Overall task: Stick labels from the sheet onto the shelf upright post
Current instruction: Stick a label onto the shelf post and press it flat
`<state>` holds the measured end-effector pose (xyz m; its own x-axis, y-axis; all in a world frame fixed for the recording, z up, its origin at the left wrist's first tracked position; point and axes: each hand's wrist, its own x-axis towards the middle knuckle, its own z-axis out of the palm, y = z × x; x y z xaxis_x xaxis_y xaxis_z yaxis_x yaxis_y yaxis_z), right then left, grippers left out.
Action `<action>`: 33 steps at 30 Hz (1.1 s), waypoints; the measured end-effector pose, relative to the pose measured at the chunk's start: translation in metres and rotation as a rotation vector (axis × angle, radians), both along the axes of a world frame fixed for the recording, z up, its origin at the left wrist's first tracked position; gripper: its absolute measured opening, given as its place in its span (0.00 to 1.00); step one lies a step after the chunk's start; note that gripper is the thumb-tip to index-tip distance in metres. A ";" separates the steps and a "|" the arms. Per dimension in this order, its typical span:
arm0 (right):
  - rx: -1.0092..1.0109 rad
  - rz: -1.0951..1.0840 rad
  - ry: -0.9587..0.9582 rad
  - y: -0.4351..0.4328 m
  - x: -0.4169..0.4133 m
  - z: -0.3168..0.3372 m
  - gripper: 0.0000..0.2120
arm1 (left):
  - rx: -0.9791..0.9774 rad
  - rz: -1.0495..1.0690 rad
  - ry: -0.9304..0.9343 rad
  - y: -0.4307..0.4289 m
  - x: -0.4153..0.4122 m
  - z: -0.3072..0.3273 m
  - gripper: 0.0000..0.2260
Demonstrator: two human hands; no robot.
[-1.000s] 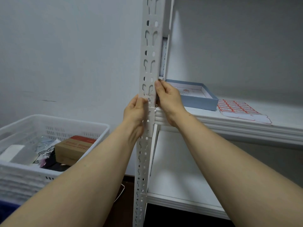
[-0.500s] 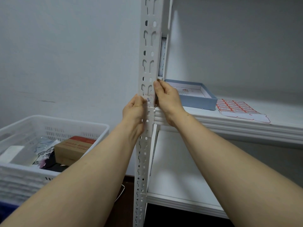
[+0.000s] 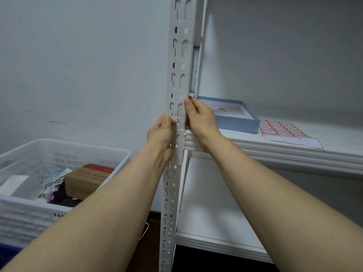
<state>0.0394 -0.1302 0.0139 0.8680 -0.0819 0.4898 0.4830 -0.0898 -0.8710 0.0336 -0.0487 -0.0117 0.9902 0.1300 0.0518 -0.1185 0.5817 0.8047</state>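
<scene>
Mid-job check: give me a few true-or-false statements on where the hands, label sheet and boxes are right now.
1. Both the left hand and the right hand touch the post. True.
2. The right hand holds the label sheet. False: the label sheet lies on the shelf, right of the blue box.
3. The blue box has no lid on. True.
4. The basket is empty. False: the basket holds a brown carton and other things.

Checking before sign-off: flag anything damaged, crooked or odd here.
Only a dark scuff on the wall, left of the upright post, stands out. The label sheet lies flat on the shelf, and nothing looks spilled or broken.
</scene>
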 end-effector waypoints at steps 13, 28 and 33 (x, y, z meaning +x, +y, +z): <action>-0.021 -0.015 0.001 0.000 0.001 0.000 0.14 | 0.019 0.013 -0.012 0.001 0.001 -0.002 0.12; -0.023 -0.027 -0.010 0.001 -0.001 0.001 0.13 | 0.008 -0.002 -0.030 0.001 -0.002 -0.002 0.13; -0.023 -0.028 -0.009 0.001 -0.001 0.001 0.14 | -0.001 0.001 -0.032 0.001 -0.006 -0.001 0.14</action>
